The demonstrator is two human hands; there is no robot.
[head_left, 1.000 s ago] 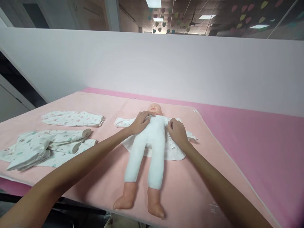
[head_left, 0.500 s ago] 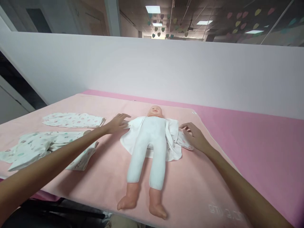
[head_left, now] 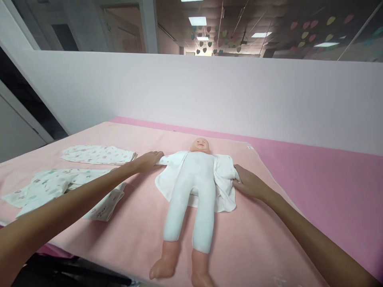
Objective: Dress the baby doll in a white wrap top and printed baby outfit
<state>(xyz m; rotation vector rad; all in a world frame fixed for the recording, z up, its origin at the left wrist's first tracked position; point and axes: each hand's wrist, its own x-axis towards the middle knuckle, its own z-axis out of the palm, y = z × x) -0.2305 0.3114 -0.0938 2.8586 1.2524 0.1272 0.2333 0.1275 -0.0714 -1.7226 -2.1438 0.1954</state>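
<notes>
A baby doll [head_left: 191, 191] in a white body lies face up on a pale pink blanket [head_left: 257, 239], head toward the wall. Under its torso is spread an open white garment [head_left: 223, 187]. My left hand [head_left: 146, 160] lies flat with fingers stretched out on the garment's left sleeve beside the doll's shoulder. My right hand [head_left: 249, 184] rests against the garment's right edge, fingers curled onto the bunched cloth; whether it pinches the cloth is unclear.
To the left lie a folded patterned garment [head_left: 98, 154] and a looser heap of patterned baby clothes [head_left: 60, 185]. A white partition wall [head_left: 209, 91] runs behind the table. A brighter pink cover [head_left: 329, 175] shows on the right; the near edge drops off at the bottom left.
Both hands left the doll's chest and moved outward, the left onto the left sleeve, the right to the garment's right edge. The garment's right side has been drawn closer to the doll.
</notes>
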